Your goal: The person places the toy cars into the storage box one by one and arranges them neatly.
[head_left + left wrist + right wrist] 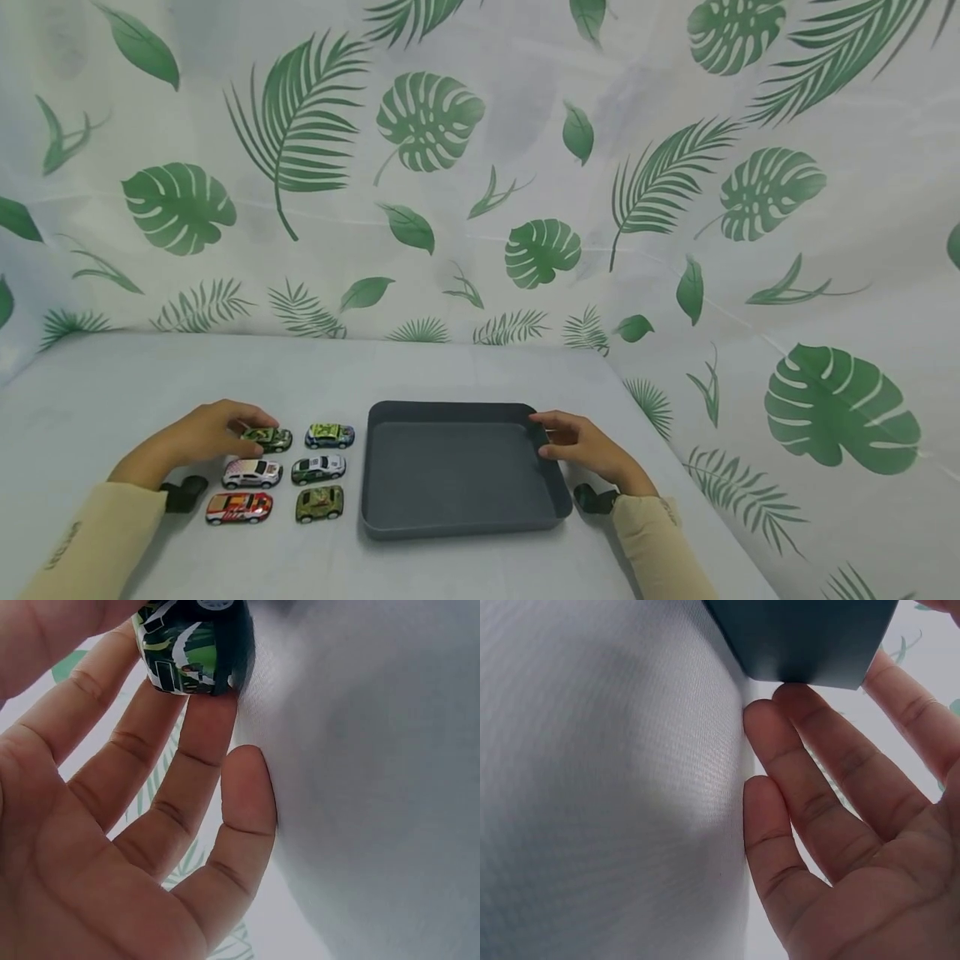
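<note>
My left hand [213,433] pinches a green camouflage toy car [267,439] at the back left of a group of toy cars. In the left wrist view, the thumb and fingertips sit around that car [184,652], with the little finger lower and apart from it. At the back right corner of a dark grey rectangular tray [465,467], my right hand [581,446] holds the rim between thumb and fingers. The right wrist view shows the tray's corner [802,645] beside the fingers, with the ring and little fingertips near the white cloth.
Near the left hand stand a white-and-pink car [251,473] and a red car [238,507]. A yellow-green car [329,435], a silver-and-black car [318,468] and an olive camouflage car [319,503] line up left of the tray. Leaf-printed cloth [480,192] hangs behind the white-covered table [420,575].
</note>
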Motion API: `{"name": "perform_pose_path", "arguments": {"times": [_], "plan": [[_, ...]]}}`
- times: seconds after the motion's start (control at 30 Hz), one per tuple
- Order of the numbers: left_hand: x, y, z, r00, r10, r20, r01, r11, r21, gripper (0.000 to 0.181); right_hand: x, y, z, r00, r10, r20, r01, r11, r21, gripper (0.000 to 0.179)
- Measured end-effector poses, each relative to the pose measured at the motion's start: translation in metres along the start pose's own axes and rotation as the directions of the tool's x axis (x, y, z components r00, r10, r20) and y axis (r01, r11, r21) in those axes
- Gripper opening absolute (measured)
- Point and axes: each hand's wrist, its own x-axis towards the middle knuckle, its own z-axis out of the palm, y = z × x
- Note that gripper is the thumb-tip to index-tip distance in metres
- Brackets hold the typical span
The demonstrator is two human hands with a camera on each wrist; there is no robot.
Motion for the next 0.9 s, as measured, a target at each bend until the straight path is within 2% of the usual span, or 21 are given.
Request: {"name": "perform_pose_path", "arguments": {"times": [0.17, 0.37, 0.67, 0.9], "plan": [[-0.001, -0.002, -0.002, 1.0, 0.014, -0.003, -0.014, 1.0, 0.015, 0.04, 0.0, 0.001, 0.0, 1.0, -0.012, 0.003, 0.012, 1.0, 0.016, 0.059], [-0.004, -0.003, -0.007, 0.998, 0.027, -0.053, -0.026, 0.999, 0.029, 0.042, 0.001, 0.003, -0.001, 1.0, -0.014, 0.0, 0.014, 1.0, 0.025, 0.059], [-0.009, 0.004, -0.01, 0.99, 0.063, -0.129, -0.06, 0.998, 0.026, 0.043, 0.001, 0.002, 0.001, 1.0, 0.01, -0.007, -0.01, 0.999, 0.031, 0.06], [-0.01, 0.009, -0.01, 0.987, 0.07, -0.143, -0.067, 0.998, 0.019, 0.042, 0.001, 0.003, 0.0, 1.0, 0.005, -0.001, -0.005, 0.999, 0.039, 0.06]]}}
